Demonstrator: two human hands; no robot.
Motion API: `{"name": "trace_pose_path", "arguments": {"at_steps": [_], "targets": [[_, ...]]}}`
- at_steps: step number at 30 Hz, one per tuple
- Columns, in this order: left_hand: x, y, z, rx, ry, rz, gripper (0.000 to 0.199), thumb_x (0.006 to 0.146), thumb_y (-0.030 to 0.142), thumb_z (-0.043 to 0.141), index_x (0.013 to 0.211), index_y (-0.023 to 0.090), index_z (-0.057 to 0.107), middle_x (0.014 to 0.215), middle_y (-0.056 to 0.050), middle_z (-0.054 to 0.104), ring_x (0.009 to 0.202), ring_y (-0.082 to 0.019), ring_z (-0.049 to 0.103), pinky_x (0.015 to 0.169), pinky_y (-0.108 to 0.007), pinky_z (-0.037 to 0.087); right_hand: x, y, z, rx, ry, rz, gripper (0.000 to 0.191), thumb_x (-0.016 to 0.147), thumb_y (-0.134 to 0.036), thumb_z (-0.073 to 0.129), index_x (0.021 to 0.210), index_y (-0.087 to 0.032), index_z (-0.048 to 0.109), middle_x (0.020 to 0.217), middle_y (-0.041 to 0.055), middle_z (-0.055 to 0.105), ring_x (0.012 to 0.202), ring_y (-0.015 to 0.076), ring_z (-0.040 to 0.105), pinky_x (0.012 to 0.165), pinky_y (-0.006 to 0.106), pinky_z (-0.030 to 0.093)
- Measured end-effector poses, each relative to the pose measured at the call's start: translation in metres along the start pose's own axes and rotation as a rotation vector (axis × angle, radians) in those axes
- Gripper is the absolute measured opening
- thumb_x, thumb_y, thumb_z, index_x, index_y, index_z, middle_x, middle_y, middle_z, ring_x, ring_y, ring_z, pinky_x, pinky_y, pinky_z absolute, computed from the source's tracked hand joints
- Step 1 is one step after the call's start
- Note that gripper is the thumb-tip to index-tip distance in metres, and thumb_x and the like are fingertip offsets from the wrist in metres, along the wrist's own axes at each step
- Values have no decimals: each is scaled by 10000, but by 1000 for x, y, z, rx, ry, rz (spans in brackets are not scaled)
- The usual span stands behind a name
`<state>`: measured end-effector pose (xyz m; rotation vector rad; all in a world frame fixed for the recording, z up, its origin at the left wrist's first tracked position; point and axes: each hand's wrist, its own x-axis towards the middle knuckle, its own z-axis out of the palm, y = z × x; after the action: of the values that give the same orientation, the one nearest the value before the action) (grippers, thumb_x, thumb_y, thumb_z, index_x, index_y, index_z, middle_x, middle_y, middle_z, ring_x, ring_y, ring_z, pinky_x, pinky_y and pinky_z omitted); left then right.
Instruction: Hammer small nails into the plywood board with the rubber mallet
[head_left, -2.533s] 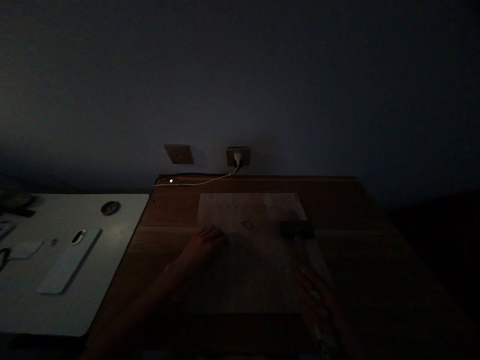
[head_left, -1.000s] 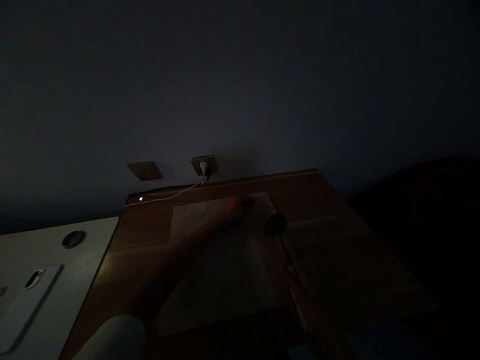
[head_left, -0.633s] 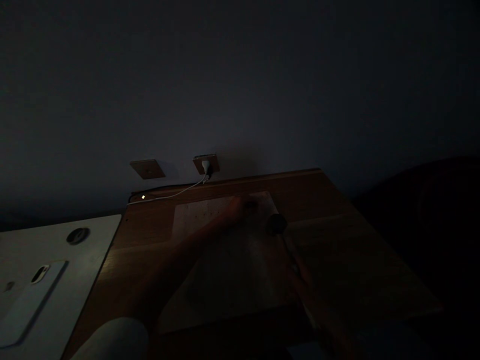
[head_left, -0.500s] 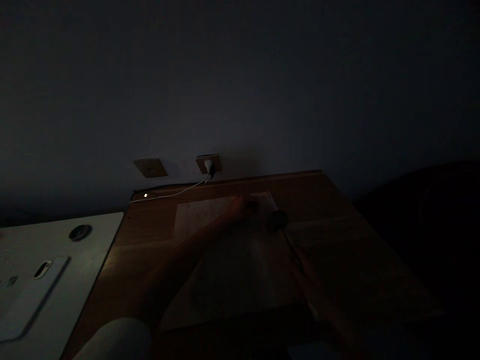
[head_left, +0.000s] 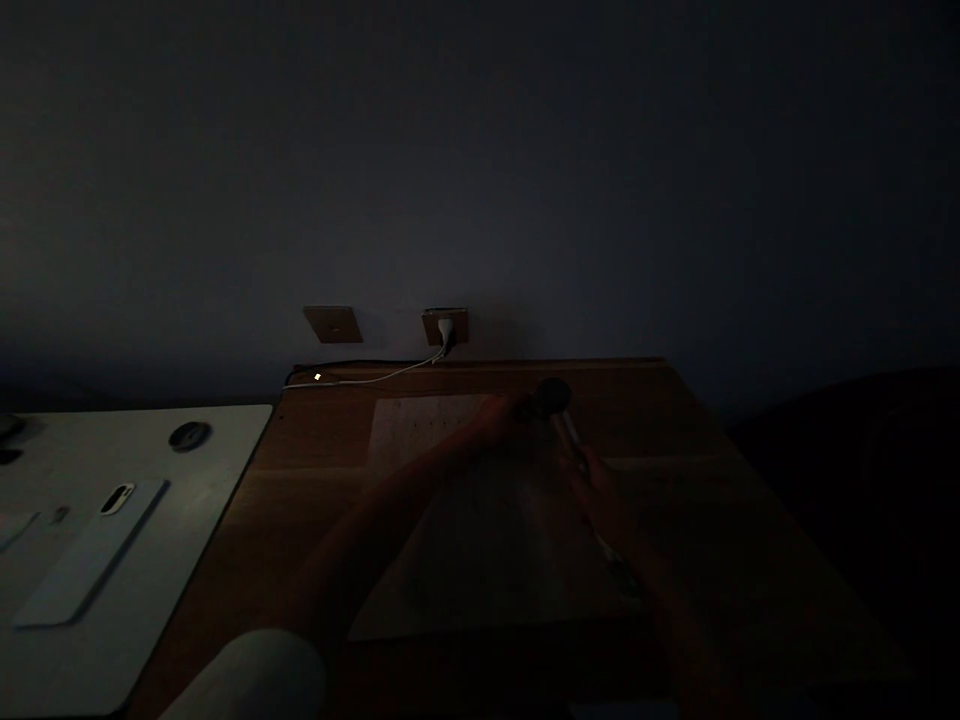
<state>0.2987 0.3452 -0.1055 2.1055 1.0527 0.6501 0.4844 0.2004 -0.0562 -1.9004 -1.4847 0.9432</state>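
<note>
The view is very dark. My right hand [head_left: 606, 500] is wrapped around the pale handle of a mallet [head_left: 553, 397] with a dark, rounded head. That head is raised beside the fingers of my left hand [head_left: 504, 415]. My left hand rests at the far edge of a thin, light board [head_left: 480, 560], its fingers drawn together. Whatever they pinch, if anything, is lost in shadow. A row of several small dark dots shows along the board's far left part; whether they are nails or holes I cannot tell.
The board lies on a wooden table [head_left: 315, 430] against a wall. A white cable [head_left: 390, 376] runs from a wall socket [head_left: 445, 326] along the table's back edge. At left, a white table [head_left: 187, 520] holds a phone [head_left: 94, 555] and a dark round object [head_left: 189, 436].
The mallet's head has come up and closer to my left hand, and my right hand has risen with it. The view has shifted slightly left.
</note>
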Motion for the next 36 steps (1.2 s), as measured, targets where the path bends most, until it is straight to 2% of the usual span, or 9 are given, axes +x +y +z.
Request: {"name": "trace_pose_path", "arguments": {"at_steps": [6,11,17,20,22,25,28,31,36], "targets": [[2,-6,4,-2,27,4,435,834,190,679,1263,117,679,1197,-123,756,1038,-250,711,948,-354,537,-2,-1,7,-24,55,-15,627,882,-617,460,1284,-163,621,959,124,747,891,323,717,711,401,536],[3,-1,3,22,37,4,482,816,140,682,1296,105,655,1268,-148,729,1118,-269,693,1002,-377,520,-1,5,16,-12,65,2,607,880,-597,476,1302,-183,616,1066,131,749,1034,329,703,844,441,542],[-6,8,-17,83,-5,20,419,819,175,693,1235,143,655,1161,-88,748,1018,-223,702,913,-330,548,-2,5,19,-19,99,-12,702,856,-662,432,1310,-159,615,1263,178,701,1180,356,653,992,490,495],[-29,17,-33,142,-33,49,313,822,199,683,1131,153,678,1128,-103,721,1001,-234,681,894,-345,540,-4,4,18,-8,109,-6,734,857,-672,415,1323,-137,603,1220,183,712,1126,349,674,966,484,511],[-53,28,-39,217,-108,158,227,816,232,713,1034,170,697,1094,-114,713,1004,-253,665,912,-365,523,-4,3,17,-7,105,8,711,857,-660,441,1311,-142,615,1115,167,736,1052,344,696,889,464,538],[-92,50,-38,525,-262,548,112,909,248,642,981,177,691,1025,-133,722,985,-276,655,912,-410,494,-5,4,16,20,71,42,653,861,-631,481,1296,-168,630,907,107,734,856,308,713,715,405,544],[-118,65,-29,655,-265,712,104,937,159,601,978,202,686,935,-109,731,892,-246,654,802,-381,485,-7,5,15,55,48,67,662,875,-638,471,1330,-175,603,718,28,661,642,251,654,582,352,493],[-125,69,-22,710,-282,791,147,929,101,603,931,223,685,862,-82,733,814,-226,650,710,-363,470,-9,2,12,42,32,57,675,876,-654,463,1309,-156,605,633,-8,591,550,226,591,517,326,440],[-121,63,-20,752,-297,810,157,941,92,584,894,188,698,836,-83,731,778,-218,663,702,-355,492,-10,-5,13,33,13,23,633,890,-635,451,1289,-168,604,702,17,635,617,235,625,545,328,462]]}}
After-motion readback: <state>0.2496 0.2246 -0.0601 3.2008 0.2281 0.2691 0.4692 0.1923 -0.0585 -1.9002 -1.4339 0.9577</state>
